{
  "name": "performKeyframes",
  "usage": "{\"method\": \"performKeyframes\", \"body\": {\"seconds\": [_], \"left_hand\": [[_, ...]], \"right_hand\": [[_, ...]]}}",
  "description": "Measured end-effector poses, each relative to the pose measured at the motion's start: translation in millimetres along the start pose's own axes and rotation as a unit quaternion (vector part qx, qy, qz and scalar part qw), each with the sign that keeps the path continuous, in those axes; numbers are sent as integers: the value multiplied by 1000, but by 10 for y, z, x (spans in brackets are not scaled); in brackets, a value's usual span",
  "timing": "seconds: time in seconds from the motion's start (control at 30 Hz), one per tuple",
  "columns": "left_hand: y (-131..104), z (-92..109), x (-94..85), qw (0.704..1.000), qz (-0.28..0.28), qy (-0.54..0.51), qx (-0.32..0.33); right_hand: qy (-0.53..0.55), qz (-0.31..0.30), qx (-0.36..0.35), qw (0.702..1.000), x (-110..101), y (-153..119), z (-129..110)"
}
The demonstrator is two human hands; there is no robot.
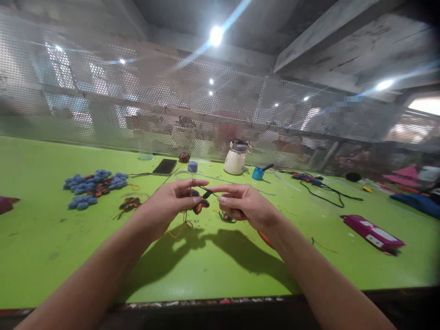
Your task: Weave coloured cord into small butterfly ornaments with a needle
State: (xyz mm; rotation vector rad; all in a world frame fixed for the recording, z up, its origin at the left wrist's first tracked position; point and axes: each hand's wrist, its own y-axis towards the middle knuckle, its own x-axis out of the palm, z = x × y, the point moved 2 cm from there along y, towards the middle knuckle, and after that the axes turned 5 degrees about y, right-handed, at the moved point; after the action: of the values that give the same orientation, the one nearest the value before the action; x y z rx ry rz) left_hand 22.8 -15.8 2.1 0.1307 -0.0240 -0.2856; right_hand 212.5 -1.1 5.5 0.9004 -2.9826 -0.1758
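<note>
Between the thumb and fingers of my left hand (172, 196) is a small crocheted flower (200, 206) in dark, orange and red yarn. Yarn runs over my left index finger, and an orange strand (178, 231) dangles below. My right hand (245, 201) pinches a thin crochet hook (215, 195), mostly hidden by the fingers, its tip at the flower's dark top edge. The right index finger reaches to the work, so both hands nearly meet above the table. Beneath the right hand lies a small multicoloured yarn piece (227, 217).
Blue crocheted flowers (81, 201) and another multicoloured flower (130, 204) lie left on the green table (220, 270). Behind are a phone (165, 167), yarn balls (193, 167), a white jug (235, 158) and a blue pot (257, 173). A magenta power strip (373, 233) lies right.
</note>
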Motion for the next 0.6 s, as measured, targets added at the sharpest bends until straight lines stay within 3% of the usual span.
{"method": "performKeyframes", "body": {"seconds": [0.17, 0.37, 0.6], "left_hand": [[2, 5, -32, 999, -15, -17, -29], [-1, 2, -45, 999, -36, 29, -21], [20, -46, -34, 998, -36, 54, -14]], "right_hand": [[-122, -22, -50, 991, -36, -20, -48], [-324, -45, -66, 943, -20, -78, -140], [-418, -32, -85, 904, 13, -78, -155]]}}
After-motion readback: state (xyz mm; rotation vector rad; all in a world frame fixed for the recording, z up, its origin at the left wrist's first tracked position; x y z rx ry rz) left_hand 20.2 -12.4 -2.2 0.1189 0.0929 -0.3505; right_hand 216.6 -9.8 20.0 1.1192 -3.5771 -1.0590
